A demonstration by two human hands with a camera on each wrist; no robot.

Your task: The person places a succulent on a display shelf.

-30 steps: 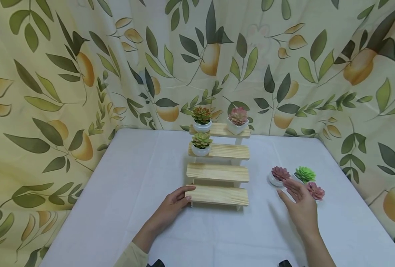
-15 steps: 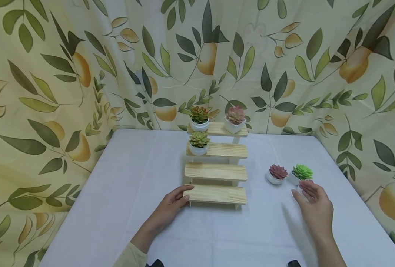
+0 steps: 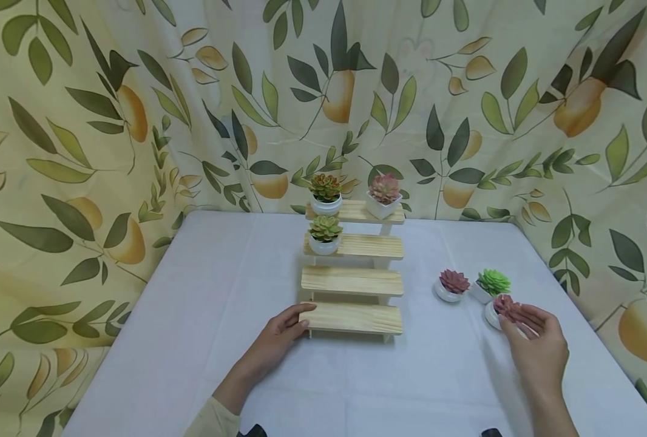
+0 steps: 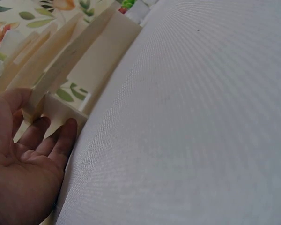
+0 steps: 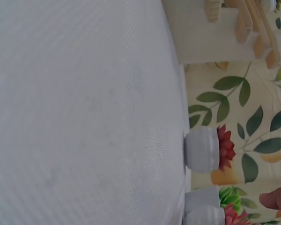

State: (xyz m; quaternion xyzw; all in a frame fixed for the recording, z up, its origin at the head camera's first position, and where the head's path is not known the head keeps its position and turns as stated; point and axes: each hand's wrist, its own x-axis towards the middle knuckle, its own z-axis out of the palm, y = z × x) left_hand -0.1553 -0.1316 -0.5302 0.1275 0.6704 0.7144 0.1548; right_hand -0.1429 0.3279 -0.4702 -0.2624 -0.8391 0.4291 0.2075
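1. On the white cloth (image 3: 192, 352), seen from the head, stands a wooden stand (image 3: 352, 282) with four steps. The left hand (image 3: 277, 334) pinches the left end of its lowest step.
2. Same view: the right hand (image 3: 539, 346) is over on the right, well apart from the left one. Its fingers are a little bent and reach to a dusty pink plant (image 3: 504, 306) in a white pot. I cannot tell if they touch it.
3. Just beside that plant is a bright green plant (image 3: 494, 282), and next comes a dark red plant (image 3: 454, 281).
4. Up on the top step sit an orange-green plant (image 3: 326, 188) and a light pink plant (image 3: 385, 189). One step down, at the left, sits a pale green plant (image 3: 326, 228). A leafy curtain (image 3: 192, 152) hangs behind.
5. From the left wrist, the left hand is at the stand's end, with some fingers bent in close to it.
6. From the right wrist, things look sideways. Three white pots stand on the cloth. One fingertip (image 5: 274, 200) pokes in at the edge, near the green plant, with a gap between.
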